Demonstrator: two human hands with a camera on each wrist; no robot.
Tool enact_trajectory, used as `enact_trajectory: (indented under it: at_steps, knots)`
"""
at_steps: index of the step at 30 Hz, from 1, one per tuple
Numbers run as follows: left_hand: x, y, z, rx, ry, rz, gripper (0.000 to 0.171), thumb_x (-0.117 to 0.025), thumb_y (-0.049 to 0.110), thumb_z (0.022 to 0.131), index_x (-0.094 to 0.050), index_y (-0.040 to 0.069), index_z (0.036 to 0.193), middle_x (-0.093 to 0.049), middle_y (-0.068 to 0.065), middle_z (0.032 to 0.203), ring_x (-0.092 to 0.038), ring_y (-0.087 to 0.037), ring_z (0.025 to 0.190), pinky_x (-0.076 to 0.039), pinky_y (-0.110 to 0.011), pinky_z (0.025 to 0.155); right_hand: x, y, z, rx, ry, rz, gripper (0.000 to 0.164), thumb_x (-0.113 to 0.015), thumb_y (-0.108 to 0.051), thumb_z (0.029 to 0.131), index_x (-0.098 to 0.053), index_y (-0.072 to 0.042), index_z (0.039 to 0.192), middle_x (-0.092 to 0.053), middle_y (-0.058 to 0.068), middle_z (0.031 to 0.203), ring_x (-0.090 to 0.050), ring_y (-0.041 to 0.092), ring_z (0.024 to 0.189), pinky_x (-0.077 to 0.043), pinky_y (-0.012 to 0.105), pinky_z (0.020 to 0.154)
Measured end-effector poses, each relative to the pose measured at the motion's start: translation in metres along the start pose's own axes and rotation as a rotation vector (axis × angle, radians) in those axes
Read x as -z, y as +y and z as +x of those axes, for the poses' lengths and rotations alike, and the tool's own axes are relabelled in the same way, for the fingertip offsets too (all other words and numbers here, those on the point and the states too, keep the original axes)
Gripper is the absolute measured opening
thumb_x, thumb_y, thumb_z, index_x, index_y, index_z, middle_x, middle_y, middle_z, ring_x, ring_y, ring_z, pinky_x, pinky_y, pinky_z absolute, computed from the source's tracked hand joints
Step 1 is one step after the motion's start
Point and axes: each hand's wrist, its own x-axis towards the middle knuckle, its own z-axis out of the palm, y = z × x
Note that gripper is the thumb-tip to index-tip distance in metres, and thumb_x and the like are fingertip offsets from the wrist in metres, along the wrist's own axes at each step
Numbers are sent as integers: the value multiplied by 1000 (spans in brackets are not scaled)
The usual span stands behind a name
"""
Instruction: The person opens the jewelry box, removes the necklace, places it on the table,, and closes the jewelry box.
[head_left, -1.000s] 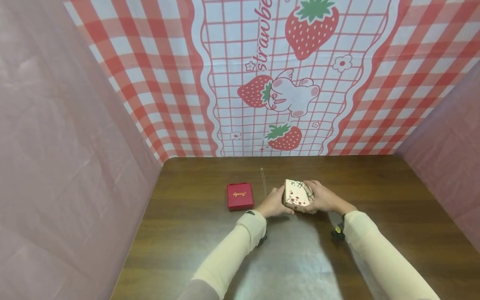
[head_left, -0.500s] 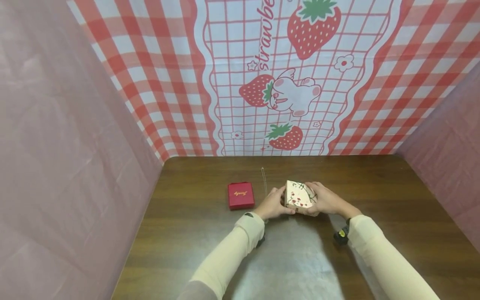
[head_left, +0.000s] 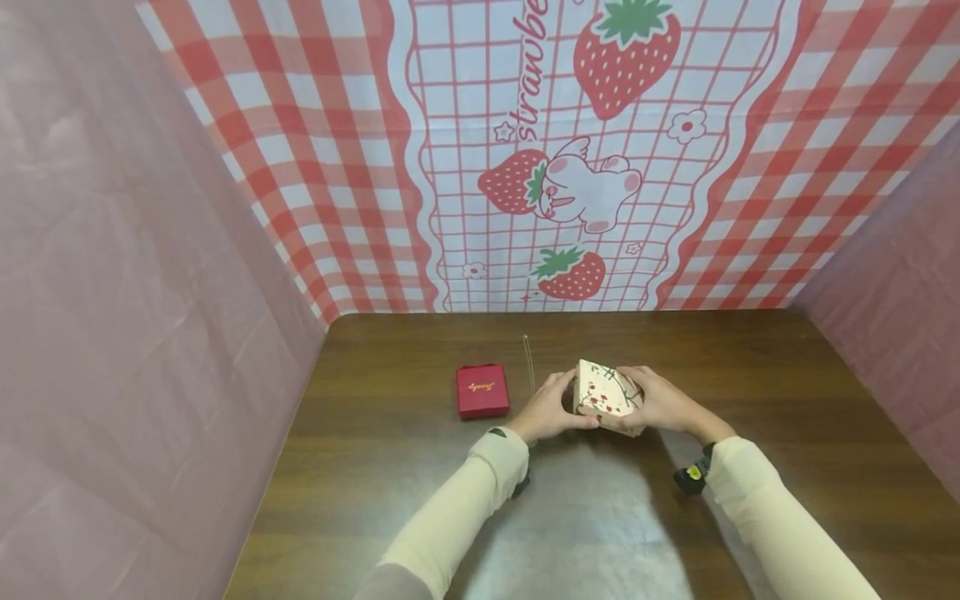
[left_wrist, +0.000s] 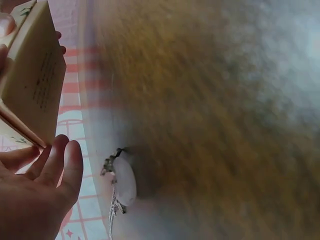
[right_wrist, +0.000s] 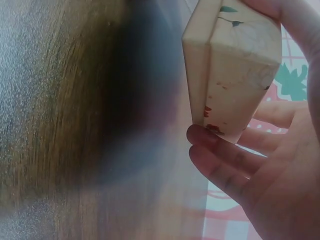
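A cream square gift box (head_left: 604,392) with red blossoms and dark green branches is held between my two hands near the table's middle. My left hand (head_left: 550,411) grips its left side, thumb along the near edge. Gripping the opposite side is my right hand (head_left: 660,402). In the left wrist view the box (left_wrist: 37,82) turns its face with small printed text towards the camera, raised off the table. A seam runs near one edge of the box (right_wrist: 237,65) in the right wrist view. Beside my left hand lies a chain necklace (head_left: 528,360); its pale oblong pendant (left_wrist: 125,181) shows close up.
Left of the necklace sits a red box (head_left: 482,398) with gold lettering on the wooden table (head_left: 360,467). A red checked strawberry cloth (head_left: 360,208) hangs behind, and pink cloth (head_left: 150,292) walls both sides.
Both hands have shifted slightly to the right with the cream box, which is turned a little. My right wrist has moved outward. The red box and necklace stay put on the table.
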Motion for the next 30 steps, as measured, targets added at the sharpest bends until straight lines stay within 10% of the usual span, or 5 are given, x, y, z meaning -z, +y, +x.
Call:
enact_trajectory:
  at_steps: [30]
  knots:
    - [8, -2, -11, 30, -83, -86, 114, -83, 46, 72, -15, 10, 156, -31, -10, 157, -35, -22, 142, -34, -42, 115, 4, -15, -10, 63, 0, -5, 105, -87, -47, 58, -44, 1, 141, -54, 17, 126, -56, 26, 104, -49, 39, 83]
